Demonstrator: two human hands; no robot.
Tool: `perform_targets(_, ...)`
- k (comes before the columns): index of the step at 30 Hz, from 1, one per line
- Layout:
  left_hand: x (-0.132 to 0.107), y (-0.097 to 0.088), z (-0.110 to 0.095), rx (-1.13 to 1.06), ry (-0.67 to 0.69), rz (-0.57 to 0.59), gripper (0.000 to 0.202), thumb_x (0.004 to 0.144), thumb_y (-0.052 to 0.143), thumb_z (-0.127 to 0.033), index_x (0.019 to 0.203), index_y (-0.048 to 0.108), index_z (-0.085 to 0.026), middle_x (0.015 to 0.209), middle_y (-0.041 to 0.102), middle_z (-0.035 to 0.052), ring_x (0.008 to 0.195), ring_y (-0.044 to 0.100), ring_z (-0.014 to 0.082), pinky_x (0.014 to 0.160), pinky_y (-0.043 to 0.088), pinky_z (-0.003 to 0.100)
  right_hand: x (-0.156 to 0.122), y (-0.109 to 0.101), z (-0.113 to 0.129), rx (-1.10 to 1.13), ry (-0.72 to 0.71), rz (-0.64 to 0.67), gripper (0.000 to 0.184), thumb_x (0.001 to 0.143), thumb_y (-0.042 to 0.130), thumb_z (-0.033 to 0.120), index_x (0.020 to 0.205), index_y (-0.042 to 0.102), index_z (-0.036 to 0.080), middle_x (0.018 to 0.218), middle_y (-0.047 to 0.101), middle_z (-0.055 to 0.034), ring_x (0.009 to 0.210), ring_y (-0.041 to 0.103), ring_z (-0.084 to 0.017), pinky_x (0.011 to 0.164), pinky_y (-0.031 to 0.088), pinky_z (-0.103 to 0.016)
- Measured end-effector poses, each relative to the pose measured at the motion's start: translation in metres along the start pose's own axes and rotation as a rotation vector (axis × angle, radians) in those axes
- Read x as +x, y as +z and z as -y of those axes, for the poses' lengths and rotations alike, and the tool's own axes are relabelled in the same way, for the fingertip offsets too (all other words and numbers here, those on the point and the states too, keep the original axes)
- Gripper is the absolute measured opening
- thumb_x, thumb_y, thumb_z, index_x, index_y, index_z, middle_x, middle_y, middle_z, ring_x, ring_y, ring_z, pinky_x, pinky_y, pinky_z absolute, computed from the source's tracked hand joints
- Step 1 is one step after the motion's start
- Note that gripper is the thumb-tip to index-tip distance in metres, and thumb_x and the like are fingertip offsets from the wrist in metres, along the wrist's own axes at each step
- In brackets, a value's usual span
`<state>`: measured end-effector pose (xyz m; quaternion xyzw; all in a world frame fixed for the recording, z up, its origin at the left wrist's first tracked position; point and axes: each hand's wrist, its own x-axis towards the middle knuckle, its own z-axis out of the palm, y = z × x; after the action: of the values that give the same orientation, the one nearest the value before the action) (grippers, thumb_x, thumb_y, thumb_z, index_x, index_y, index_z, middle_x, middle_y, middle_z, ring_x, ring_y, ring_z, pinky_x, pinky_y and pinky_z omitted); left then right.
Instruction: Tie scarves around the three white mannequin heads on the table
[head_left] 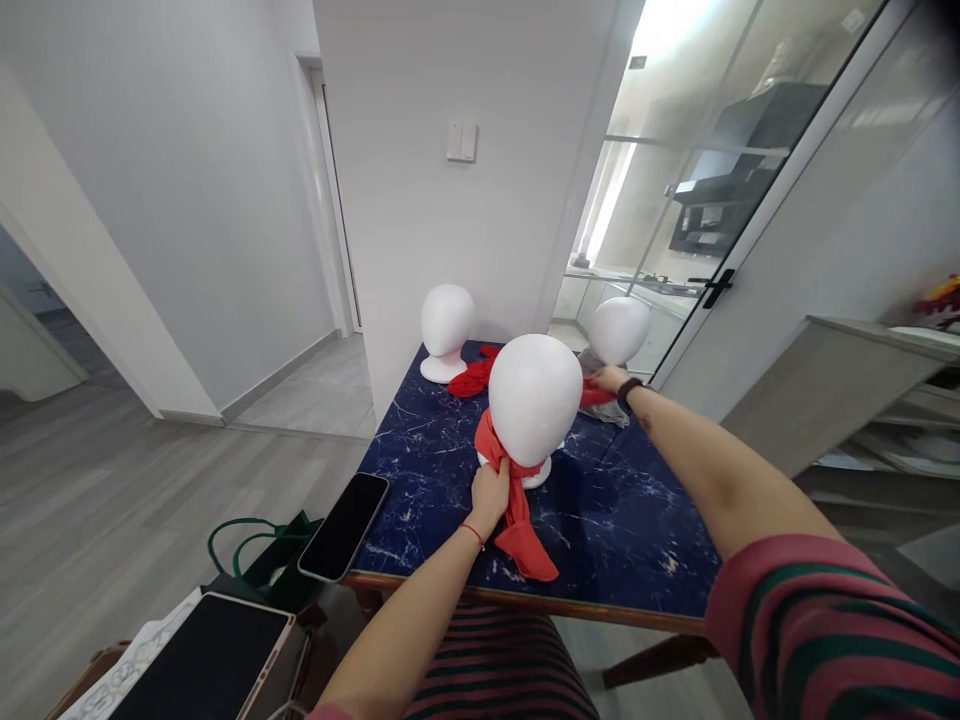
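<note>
Nearest my viewpoint is the striped sleeve point(832, 620) on the right. I observe the left hand point(491, 495) pinching the scarf point(516, 500) at the neck of the front dummy point(535, 400), upright on the table point(427, 500); one scarf end lies before it. The right hand point(613, 379) grips red cloth point(596, 394) near the right dummy point(621, 325) (I cannot tell whether it joins the scarf). The left dummy point(447, 320) stands behind.
</note>
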<state>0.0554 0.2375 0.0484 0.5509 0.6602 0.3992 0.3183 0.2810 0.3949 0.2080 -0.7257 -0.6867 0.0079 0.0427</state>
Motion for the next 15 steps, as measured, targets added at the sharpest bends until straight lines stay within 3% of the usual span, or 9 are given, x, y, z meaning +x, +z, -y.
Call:
perform_targets(4, 0.000, 0.001, 0.001, 0.030, 0.003, 0.006, 0.062, 0.088, 0.024, -0.054, 0.075, 0.065, -0.009, 0.085, 0.068, 0.0247, 0.082, 0.065, 0.0307, 0.071, 0.042, 0.036, -0.037, 0.045, -0.041, -0.045, 0.015, 0.103, 0.029, 0.091, 0.045, 0.032, 0.101, 0.064, 0.012, 0.097, 0.065, -0.0131, 0.088, 0.062, -0.019, 0.073, 0.046, -0.028)
perform_targets(8, 0.000, 0.002, 0.002, 0.033, 0.024, -0.001, 0.062, 0.088, 0.024, -0.056, 0.070, 0.063, -0.012, 0.078, 0.068, 0.0194, 0.072, 0.063, 0.0250, 0.067, 0.040, 0.032, -0.095, 0.083, -0.057, -0.090, -0.031, 0.094, 0.033, 0.093, 0.037, 0.032, 0.101, 0.064, 0.016, 0.093, 0.067, -0.0142, 0.087, 0.064, -0.023, 0.068, 0.042, -0.029)
perform_targets(11, 0.000, 0.003, 0.003, 0.023, 0.039, -0.005, 0.061, 0.086, 0.027, -0.059, 0.066, 0.062, -0.013, 0.072, 0.067, 0.0158, 0.067, 0.061, 0.0221, 0.063, 0.039, 0.030, -0.148, 0.103, -0.048, -0.153, -0.161, 0.027, 0.027, 0.092, 0.038, 0.027, 0.101, 0.061, 0.017, 0.084, 0.068, -0.0131, 0.078, 0.065, -0.023, 0.065, 0.041, -0.029)
perform_targets(15, 0.002, 0.004, 0.003, 0.034, 0.054, -0.017, 0.060, 0.083, 0.033, -0.062, 0.064, 0.060, -0.013, 0.065, 0.065, 0.0119, 0.062, 0.057, 0.0193, 0.057, 0.034, 0.027, -0.201, 0.117, -0.001, -0.017, -0.423, -0.022, 0.024, 0.092, 0.038, 0.024, 0.090, 0.060, 0.017, 0.080, 0.067, -0.0119, 0.071, 0.065, -0.022, 0.063, 0.043, -0.030)
